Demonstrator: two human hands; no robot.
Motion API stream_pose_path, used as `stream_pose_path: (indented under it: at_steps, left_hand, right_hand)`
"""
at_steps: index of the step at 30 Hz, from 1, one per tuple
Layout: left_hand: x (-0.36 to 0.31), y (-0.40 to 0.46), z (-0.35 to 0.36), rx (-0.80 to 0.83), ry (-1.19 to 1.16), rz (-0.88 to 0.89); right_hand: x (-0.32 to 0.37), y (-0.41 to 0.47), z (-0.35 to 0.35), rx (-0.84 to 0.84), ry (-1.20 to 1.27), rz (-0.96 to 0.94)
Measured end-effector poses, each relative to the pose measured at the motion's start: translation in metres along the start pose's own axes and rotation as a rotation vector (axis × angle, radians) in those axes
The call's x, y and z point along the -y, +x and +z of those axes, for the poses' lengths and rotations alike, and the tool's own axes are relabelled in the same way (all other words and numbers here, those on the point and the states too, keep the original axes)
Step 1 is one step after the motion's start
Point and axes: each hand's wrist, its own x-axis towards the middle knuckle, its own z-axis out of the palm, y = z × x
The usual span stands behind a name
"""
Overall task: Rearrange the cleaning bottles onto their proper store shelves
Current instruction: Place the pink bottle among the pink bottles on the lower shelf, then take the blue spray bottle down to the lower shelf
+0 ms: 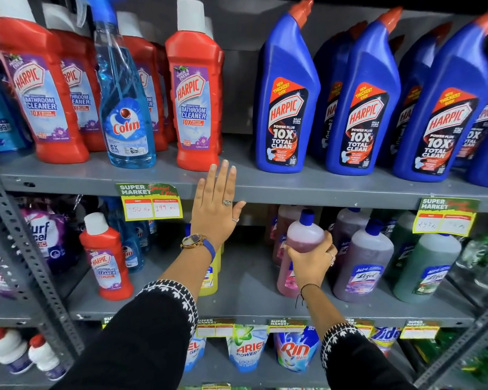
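Observation:
My right hand point(313, 258) is wrapped around the shoulder of a pink Lizol bottle point(300, 235) with a blue cap, standing on the middle shelf point(251, 294). My left hand point(216, 205) is flat and open, fingers up against the front edge of the upper shelf point(293, 190), just below a red Harpic bathroom cleaner point(195, 88). A blue Colin spray bottle point(123, 105) stands among the red Harpic bottles on the upper shelf. One red Harpic bottle point(106, 257) stands alone on the middle shelf at the left. A yellow bottle point(210, 274) is mostly hidden behind my left forearm.
Blue Harpic toilet cleaners point(286, 94) fill the upper shelf's right side. Purple point(362, 263) and green Lizol bottles point(426, 266) stand right of the pink one. Colin sprays point(133, 249) and a Surf Excel pouch point(44, 235) sit middle left. Detergent pouches point(293, 350) line the bottom shelf.

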Motion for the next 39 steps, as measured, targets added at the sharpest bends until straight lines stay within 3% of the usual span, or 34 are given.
stream_pose_path:
  at_steps: [17, 24, 28, 32, 34, 39]
  left_hand:
    - [0.000, -0.001, 0.003, 0.006, 0.009, -0.013]
    - [-0.004, 0.001, -0.012, 0.144, 0.049, -0.026]
    - [0.000, 0.005, -0.028, 0.231, -0.009, -0.014]
    - [0.028, -0.005, -0.047, 0.248, -0.070, 0.017]
    - [0.059, -0.006, -0.057, 0.233, -0.060, 0.037]
    - [0.168, 0.007, -0.079, 0.168, 0.017, -0.034]
  right_hand:
    - [-0.018, -0.009, 0.002, 0.036, -0.027, -0.039]
    - [-0.009, -0.017, -0.003, 0.051, -0.165, -0.020]
    - [0.007, -0.050, 0.001, 0.015, -0.258, -0.168]
    - [0.032, -0.110, 0.024, 0.179, -0.358, -0.383]
    - [0.051, -0.140, 0.044, 0.262, -0.374, -0.505]
    - [0.109, -0.215, 0.106, 0.435, -0.284, -0.600]
